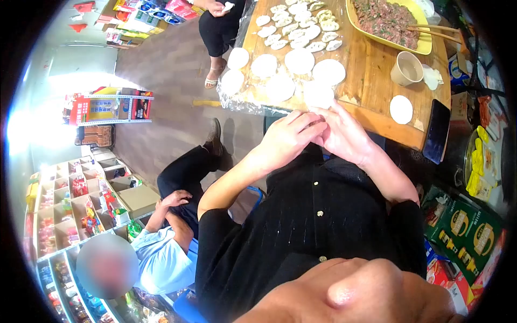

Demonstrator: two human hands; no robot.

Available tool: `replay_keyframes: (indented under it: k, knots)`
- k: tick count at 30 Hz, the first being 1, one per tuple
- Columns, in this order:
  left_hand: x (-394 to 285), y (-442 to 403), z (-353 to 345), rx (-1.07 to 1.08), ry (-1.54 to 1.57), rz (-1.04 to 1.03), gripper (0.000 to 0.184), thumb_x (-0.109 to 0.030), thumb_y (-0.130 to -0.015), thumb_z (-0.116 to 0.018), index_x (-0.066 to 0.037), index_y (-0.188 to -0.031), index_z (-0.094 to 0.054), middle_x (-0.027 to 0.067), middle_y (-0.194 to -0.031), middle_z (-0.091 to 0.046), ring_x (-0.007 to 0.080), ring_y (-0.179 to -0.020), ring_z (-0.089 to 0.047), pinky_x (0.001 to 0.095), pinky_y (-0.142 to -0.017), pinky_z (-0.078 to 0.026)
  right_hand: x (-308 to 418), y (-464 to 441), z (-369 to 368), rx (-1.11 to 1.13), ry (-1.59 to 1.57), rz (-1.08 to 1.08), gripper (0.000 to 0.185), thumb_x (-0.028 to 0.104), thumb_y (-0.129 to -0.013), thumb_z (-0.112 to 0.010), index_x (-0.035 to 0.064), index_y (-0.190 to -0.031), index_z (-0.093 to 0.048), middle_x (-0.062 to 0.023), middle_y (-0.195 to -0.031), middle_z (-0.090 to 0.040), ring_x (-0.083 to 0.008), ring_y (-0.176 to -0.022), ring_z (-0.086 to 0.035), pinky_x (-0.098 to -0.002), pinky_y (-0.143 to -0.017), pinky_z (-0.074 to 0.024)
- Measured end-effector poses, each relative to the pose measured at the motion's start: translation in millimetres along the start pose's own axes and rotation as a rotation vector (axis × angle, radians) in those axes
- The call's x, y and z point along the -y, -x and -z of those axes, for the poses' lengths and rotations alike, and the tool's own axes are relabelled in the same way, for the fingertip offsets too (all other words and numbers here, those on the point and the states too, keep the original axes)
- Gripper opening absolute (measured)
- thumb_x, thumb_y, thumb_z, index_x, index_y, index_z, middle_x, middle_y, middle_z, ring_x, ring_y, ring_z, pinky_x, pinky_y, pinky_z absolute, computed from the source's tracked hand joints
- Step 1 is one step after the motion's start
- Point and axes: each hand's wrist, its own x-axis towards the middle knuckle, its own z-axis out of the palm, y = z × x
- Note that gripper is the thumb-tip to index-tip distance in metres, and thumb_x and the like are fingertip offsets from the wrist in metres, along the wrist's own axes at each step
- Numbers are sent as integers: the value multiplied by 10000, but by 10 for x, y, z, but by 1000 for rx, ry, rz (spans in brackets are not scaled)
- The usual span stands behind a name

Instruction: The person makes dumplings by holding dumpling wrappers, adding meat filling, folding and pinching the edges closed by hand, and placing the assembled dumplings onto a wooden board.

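My left hand (pixel 293 132) and my right hand (pixel 347 137) meet at the table's near edge, fingers bent together. Whatever lies between them is hidden. Just beyond the fingertips is a pale round dumpling wrapper (pixel 319 96), partly covered by them. More flat wrappers (pixel 299 61) lie in rows on the wooden table (pixel 371 86). Folded dumplings (pixel 299 32) sit in rows farther back. A yellow tray (pixel 425 46) holds minced meat filling (pixel 385 21) with chopsticks (pixel 439 32) resting in it. A single wrapper (pixel 401 109) lies at the right.
A paper cup (pixel 407 69) and a black phone (pixel 437 132) are on the table's right side. Across the table, another person's hand (pixel 218 8) holds something white. A seated person in a light blue shirt (pixel 167 258) is at left, beside stocked shelves (pixel 70 210). Boxes (pixel 463 231) stand at right.
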Motion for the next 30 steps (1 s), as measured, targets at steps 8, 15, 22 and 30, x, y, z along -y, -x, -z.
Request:
replay_keyframes:
  k: [8,15,22,30]
  knots:
    - [194,-466,176,169,410,225,394,-136,-763,-765,-77,-1116,-601,86,-1075,-619,252,-951,-613,339,-793,-508,324,108,-67,59,25,36,657,526,-1018,-284,25,-1443,-276,-116,-1353,-460,-222,-1244,-470,-377,-1053,-373]
    - [650,-786,53,305,927,403,372,-64,-820,-715,-48,-1157,-556,13,-1057,-599,108,-929,-558,268,-791,-482,634,147,-172,15,150,102,661,488,-1019,-307,11,-1468,-214,-234,-1451,-355,-355,-1348,-384,-467,-1131,-299]
    - [1656,-1186,-57,227,1162,470,271,-102,-889,-665,-70,-1136,-557,-19,-969,-602,62,-889,-561,227,-767,-464,781,366,2,28,178,111,591,300,-989,-469,35,-1458,-226,-307,-1454,-338,-406,-1366,-353,-473,-1104,-331]
    - [2658,-2640,-199,14,311,243,396,-196,-811,-708,-41,-1156,-589,86,-1036,-661,206,-952,-619,344,-843,-496,716,347,204,-72,170,60,505,279,-964,-522,37,-1382,-372,-284,-1394,-431,-373,-1273,-464,-453,-1036,-401]
